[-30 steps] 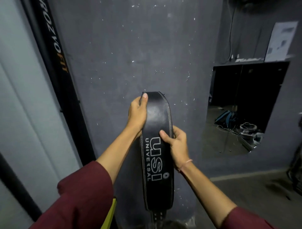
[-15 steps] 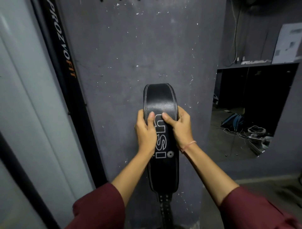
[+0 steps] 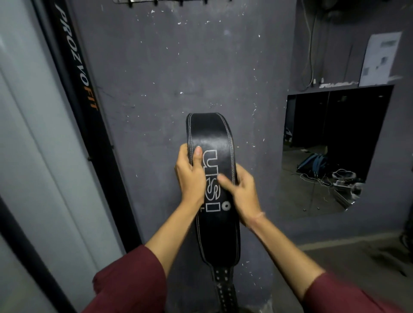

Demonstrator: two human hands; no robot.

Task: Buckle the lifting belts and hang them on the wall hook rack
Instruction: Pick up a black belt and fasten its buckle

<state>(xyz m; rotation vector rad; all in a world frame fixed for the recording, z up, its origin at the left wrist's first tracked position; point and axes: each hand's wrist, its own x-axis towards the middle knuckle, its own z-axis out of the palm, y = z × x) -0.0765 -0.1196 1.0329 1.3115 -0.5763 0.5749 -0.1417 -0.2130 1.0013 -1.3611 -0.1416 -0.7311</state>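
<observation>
A wide black leather lifting belt with white stitching and a white USI logo stands upright in front of the grey wall. My left hand grips its left edge, thumb on the face. My right hand holds its right edge a little lower, thumb across the logo. The narrow strap end with holes hangs down below my forearms. The buckle is hidden. A metal wall hook rack shows at the very top edge, well above the belt's top.
A black banner post lettered PROZVOFIT leans at the left beside a pale wall. A wall opening or mirror at the right shows a dark room with a blue bag and cables. A paper sheet hangs above it.
Both hands slid down to the belt's middle and lifted it higher along the wall. The view tilted upward, bringing the hook rack into sight at the top.
</observation>
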